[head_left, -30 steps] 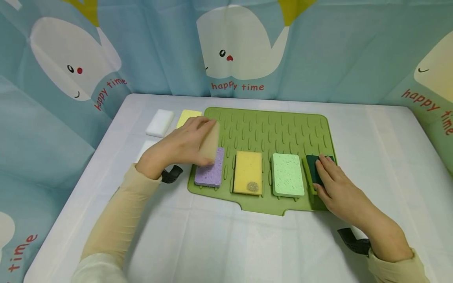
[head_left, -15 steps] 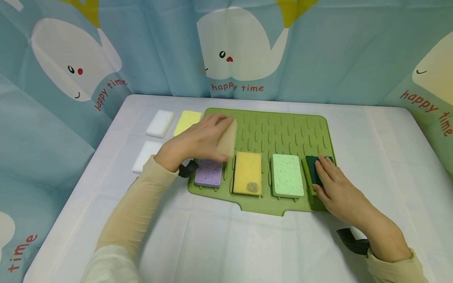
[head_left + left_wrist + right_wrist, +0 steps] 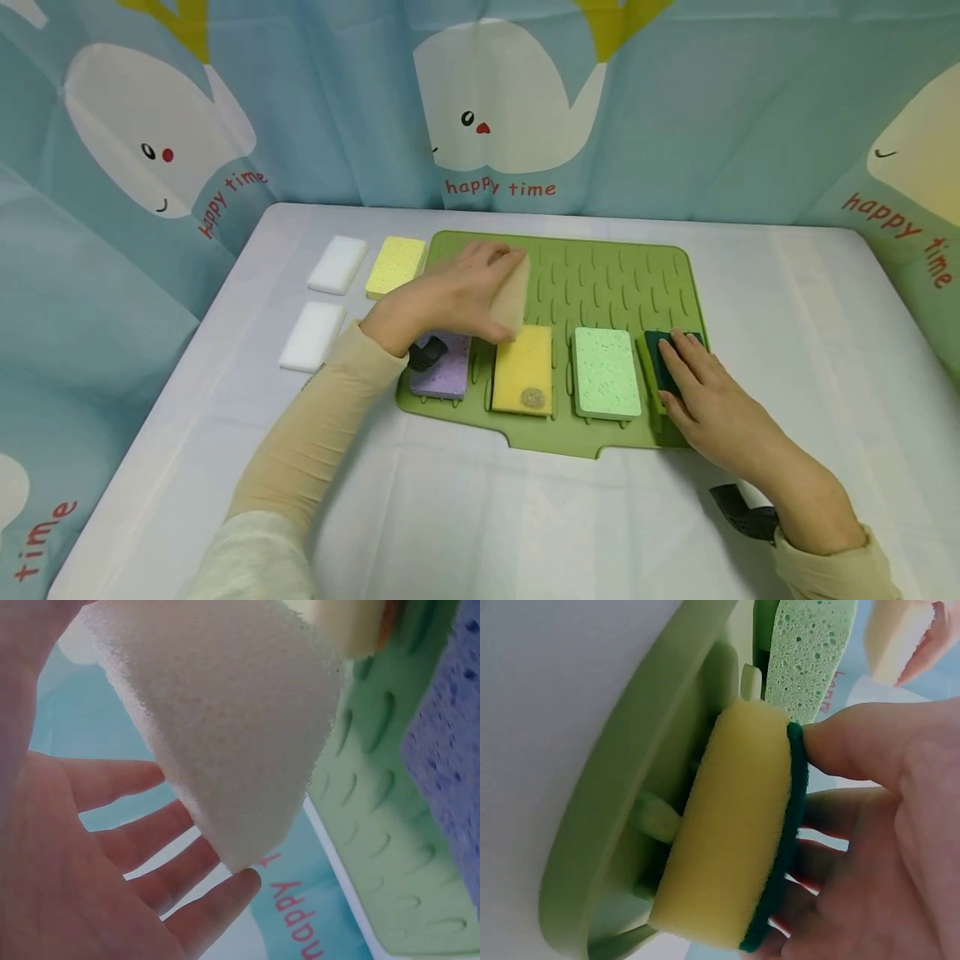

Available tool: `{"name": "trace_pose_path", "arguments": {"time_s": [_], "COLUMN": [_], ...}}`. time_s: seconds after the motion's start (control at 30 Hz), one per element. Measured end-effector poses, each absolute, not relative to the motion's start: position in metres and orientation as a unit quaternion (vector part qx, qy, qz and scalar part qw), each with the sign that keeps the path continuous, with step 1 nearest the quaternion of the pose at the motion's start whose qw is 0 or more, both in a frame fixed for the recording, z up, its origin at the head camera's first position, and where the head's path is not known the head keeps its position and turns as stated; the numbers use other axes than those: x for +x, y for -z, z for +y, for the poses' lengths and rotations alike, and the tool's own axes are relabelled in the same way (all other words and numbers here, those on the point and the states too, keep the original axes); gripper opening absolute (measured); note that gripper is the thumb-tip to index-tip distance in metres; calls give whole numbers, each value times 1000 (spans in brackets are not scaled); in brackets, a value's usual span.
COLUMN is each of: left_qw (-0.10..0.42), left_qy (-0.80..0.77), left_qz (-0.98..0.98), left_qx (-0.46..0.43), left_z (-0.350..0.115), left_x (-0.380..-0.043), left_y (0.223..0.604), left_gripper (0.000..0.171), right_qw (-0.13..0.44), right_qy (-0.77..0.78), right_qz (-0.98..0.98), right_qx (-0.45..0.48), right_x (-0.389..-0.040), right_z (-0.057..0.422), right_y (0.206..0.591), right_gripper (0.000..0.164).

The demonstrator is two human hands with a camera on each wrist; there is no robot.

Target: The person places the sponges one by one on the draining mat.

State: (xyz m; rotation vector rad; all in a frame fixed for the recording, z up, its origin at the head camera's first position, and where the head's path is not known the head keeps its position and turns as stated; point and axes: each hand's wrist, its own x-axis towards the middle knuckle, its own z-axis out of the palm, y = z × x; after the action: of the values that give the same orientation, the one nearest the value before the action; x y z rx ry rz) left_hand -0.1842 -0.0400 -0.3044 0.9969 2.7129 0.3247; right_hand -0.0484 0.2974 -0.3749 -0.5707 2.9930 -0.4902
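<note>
My left hand (image 3: pixel 453 298) pinches a cream sponge (image 3: pixel 225 735) by its edges between thumb and fingers. The sponge is tilted up on edge, raised over the left part of a green ridged mat (image 3: pixel 607 283), just behind a yellow sponge (image 3: pixel 521 367) with a grey-brown round spot. Fingers of my right hand (image 3: pixel 712 400) lie fairly straight on the dark green scouring side of a yellow scrub sponge (image 3: pixel 727 825), which sits tilted on the mat's ridges at the right edge. Between the hands lies a mint green sponge (image 3: pixel 606 373). My left wrist partly covers a purple sponge (image 3: pixel 448 375).
Two white sponges (image 3: pixel 337 265) and a pale yellow sponge (image 3: pixel 395 267) lie on the white tablecloth (image 3: pixel 450 508) left of the mat. A blue patterned curtain (image 3: pixel 675 125) hangs behind and beside the table.
My left hand has carried the cream sponge rightward, from above the purple sponge to behind the yellow one. My right hand stays on the scrub sponge.
</note>
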Motion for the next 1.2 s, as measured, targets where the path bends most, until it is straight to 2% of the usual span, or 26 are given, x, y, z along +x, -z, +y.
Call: {"name": "trace_pose_path", "arguments": {"time_s": [0.13,0.43,0.77,1.2], "left_qw": [118,121,128,104], "left_qy": [-110,-105,-89,-73], "left_qz": [923,920,918,913], "left_qx": [350,358,363,389], "left_z": [-34,-21,-8,18], "left_x": [-184,-185,-189,-198], "left_y": [307,303,302,297], "left_gripper": [108,108,107,100], "right_qw": [17,-47,-8,-48], "right_qy": [161,174,195,148], "right_qz": [969,956,952,970], "right_qx": [-187,-233,-235,-186], "right_x": [-48,-49,-51,-44], "right_z": [297,294,295,285], "right_y": [372,368,366,361], "right_gripper": [67,71,68,62]}}
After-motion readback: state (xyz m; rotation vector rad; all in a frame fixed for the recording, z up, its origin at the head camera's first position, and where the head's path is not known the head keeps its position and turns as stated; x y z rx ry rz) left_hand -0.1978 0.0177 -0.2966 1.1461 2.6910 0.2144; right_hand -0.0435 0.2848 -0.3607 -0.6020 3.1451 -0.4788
